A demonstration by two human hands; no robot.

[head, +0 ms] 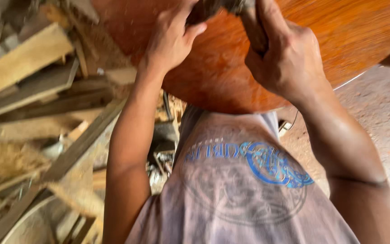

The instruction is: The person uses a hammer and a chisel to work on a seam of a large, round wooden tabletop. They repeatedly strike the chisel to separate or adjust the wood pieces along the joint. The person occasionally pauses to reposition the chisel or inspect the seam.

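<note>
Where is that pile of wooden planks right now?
In the head view the pile of planks lies on the person's left side, beside the left hand and the edge of the round reddish tabletop.

Both hands are gripping a dark tool [224, 7] that is lying on a round, reddish-brown wooden tabletop [339, 31]. The left hand [172, 38] is holding its front part, and the right hand [287, 56] is closing around its handle. Wooden planks [28, 77] are lying piled at the left side.
</note>
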